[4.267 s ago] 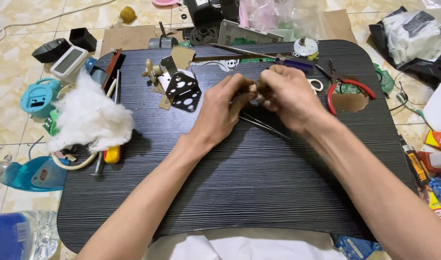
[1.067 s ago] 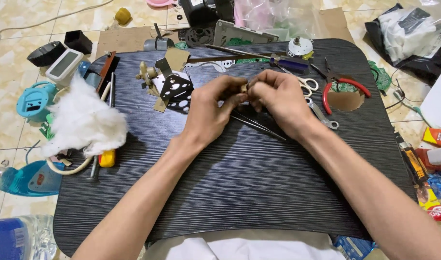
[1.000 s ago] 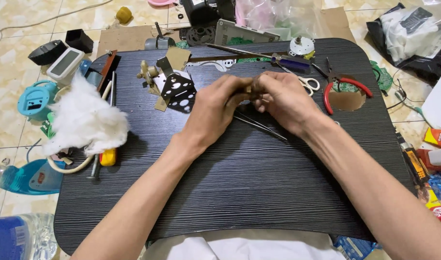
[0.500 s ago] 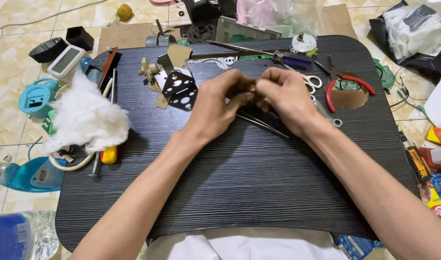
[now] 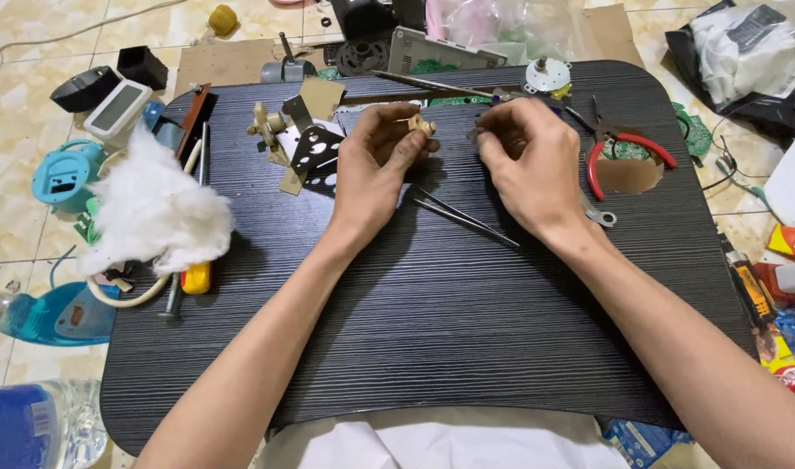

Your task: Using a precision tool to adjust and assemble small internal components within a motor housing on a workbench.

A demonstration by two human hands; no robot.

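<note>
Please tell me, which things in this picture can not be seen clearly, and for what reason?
- Head view: whatever the right hand pinches is hidden by its curled fingers.
- Small tan part in the left hand: too small to identify.
- Tweezers: upper end hidden between the hands.
- Blue bottle: cut off by the left and bottom edges.

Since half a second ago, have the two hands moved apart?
Yes. The left hand and right hand, joined before, now show a gap; the left holds a small tan part beside the perforated metal bracket.

Tweezers on table between hands, stuffing left, pliers right
</note>
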